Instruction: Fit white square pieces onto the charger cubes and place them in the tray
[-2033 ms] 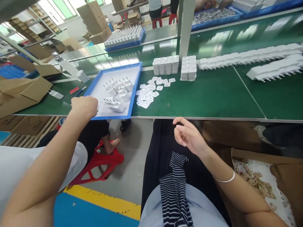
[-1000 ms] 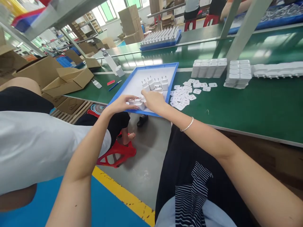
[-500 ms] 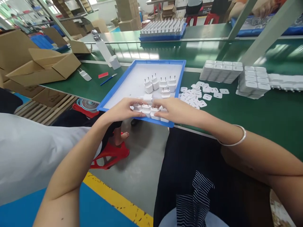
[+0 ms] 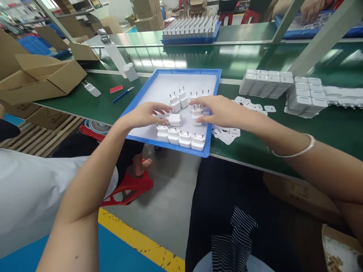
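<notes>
4 white plug adapters (image 4: 180, 137) now stand in row at blue tray (image 4: 133, 109) 6 o'clock edge; both hands moved up since 0.5 s ago. Left hand (image 4: 143, 114) fingers loosely apart over lying adapter (image 4: 173, 119); right hand (image 4: 221, 110) fingers curled round upright adapter (image 4: 197, 114), 12 o'clock of row.

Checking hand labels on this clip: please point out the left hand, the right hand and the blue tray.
left hand (image 4: 141, 113), head view, back of the hand.
right hand (image 4: 219, 109), head view, back of the hand.
blue tray (image 4: 133, 104), head view, left rim.

A factory line: green benches (image 4: 283, 143), trays of chargers (image 4: 190, 26).
</notes>
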`<state>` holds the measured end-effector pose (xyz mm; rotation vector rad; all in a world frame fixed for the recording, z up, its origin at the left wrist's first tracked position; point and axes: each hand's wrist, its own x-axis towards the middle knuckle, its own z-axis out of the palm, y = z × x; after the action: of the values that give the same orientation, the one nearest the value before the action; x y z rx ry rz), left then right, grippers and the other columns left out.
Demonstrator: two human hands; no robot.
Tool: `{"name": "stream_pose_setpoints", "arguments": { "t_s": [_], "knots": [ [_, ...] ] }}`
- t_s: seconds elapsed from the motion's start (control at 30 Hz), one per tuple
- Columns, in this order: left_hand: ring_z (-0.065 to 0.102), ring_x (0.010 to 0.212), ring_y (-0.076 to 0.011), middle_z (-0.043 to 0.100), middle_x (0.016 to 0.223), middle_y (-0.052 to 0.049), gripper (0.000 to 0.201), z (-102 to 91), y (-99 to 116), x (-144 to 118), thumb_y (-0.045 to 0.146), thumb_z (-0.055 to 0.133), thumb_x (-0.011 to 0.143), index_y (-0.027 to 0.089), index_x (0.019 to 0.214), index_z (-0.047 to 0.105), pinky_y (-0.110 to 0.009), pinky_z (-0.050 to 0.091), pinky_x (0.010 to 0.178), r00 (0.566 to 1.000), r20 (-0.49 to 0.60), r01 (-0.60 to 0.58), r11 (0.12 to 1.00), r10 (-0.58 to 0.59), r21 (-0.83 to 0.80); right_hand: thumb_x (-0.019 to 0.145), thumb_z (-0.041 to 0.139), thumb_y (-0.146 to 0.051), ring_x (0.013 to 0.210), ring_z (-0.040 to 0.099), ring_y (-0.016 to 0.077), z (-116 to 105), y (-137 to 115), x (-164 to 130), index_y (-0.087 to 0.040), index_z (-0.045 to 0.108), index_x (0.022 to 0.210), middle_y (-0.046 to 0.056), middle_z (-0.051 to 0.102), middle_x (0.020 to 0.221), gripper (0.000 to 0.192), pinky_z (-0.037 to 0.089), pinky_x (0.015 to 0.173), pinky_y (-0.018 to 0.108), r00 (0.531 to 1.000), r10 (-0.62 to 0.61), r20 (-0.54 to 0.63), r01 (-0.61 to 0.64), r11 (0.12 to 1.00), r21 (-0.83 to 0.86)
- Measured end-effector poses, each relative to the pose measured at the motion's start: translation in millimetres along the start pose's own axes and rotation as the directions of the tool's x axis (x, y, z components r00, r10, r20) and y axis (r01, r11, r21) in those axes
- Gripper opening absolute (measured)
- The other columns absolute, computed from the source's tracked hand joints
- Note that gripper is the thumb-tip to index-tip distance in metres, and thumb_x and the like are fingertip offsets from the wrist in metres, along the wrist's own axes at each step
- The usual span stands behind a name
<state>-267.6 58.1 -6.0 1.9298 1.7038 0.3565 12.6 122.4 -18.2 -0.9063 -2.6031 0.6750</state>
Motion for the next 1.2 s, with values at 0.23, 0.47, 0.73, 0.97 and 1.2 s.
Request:
{"name": "stream_pose_setpoints", "arguments": {
  "t_s": [0.23, 0.47, 0.73, 0.97, 1.2],
  "knots": [
    [0.068, 0.107, -0.0322, 0.077, 0.108, -0.006, 0.053, -13.9, 18.2, 30.0, 0.051, 0.084, 0.06, 0.022, 0.104, 0.08, -0.038, 0.048, 0.09, 0.981, 0.189, -0.001, 0.983, -0.034, 0.182, 0.086, 0.068, -0.034, 0.097, 0.069, 0.0293, -4.4, -16.8, -17.9, -0.019, 0.077, 0.112, 0.008, 0.076, 0.108, 0.031, 0.051, 0.079, 0.039, 0.983, 0.02, 0.183, -0.039, 0.994, 0.103],
    [0.07, 0.096, -0.0308, 0.079, 0.098, -0.005, 0.045, -0.8, 52.2, 43.9, 0.044, 0.088, 0.053, 0.024, 0.093, 0.083, -0.038, 0.048, 0.086, 0.929, 0.37, -0.072, 0.992, 0.03, 0.1, 0.089, 0.066, -0.051, 0.095, 0.07, 0.0279, -41.4, 0.6, -9.6, -0.022, 0.077, 0.111, 0.008, 0.077, 0.103, 0.038, 0.053, 0.082, 0.041, 0.986, 0.024, 0.162, -0.068, 0.96, 0.272],
    [0.071, 0.093, -0.0275, 0.078, 0.092, -0.004, 0.042, -6.5, 59.7, 45.4, 0.043, 0.085, 0.063, 0.026, 0.101, 0.082, -0.036, 0.051, 0.085, 0.826, 0.564, 0.032, 0.999, -0.003, -0.04, 0.077, 0.08, -0.043, 0.117, 0.063, 0.037, -28.4, 35.8, 45.7, -0.026, 0.064, 0.138, 0.012, 0.065, 0.135, 0.066, 0.053, 0.097, 0.052, 0.99, 0.143, 0.007, -0.143, 0.989, 0.04],
    [0.065, 0.106, -0.0293, 0.07, 0.119, -0.013, 0.063, -27.0, 30.6, 51.5, 0.048, 0.08, 0.075, 0.019, 0.129, 0.068, -0.039, 0.05, 0.091, 0.945, -0.327, 0.007, 0.996, 0.021, 0.084, 0.08, 0.078, -0.045, 0.118, 0.064, 0.0379, -12.4, 25.9, 53.0, -0.024, 0.07, 0.132, 0.013, 0.067, 0.133, 0.058, 0.053, 0.1, 0.051, 0.986, 0.152, 0.071, -0.153, 0.988, 0.012],
    [0.065, 0.103, -0.0288, 0.07, 0.117, -0.015, 0.069, 16.2, 12.8, 85.5, 0.041, 0.085, 0.066, 0.013, 0.127, 0.068, -0.037, 0.049, 0.088, 0.971, -0.238, -0.023, 0.998, 0.035, 0.054, 0.082, 0.076, -0.038, 0.121, 0.063, 0.038, -2.9, 27.7, 55.5, -0.017, 0.069, 0.132, 0.015, 0.068, 0.133, 0.055, 0.051, 0.102, 0.052, 0.99, 0.139, 0.025, -0.138, 0.989, -0.055]
  ]
}}
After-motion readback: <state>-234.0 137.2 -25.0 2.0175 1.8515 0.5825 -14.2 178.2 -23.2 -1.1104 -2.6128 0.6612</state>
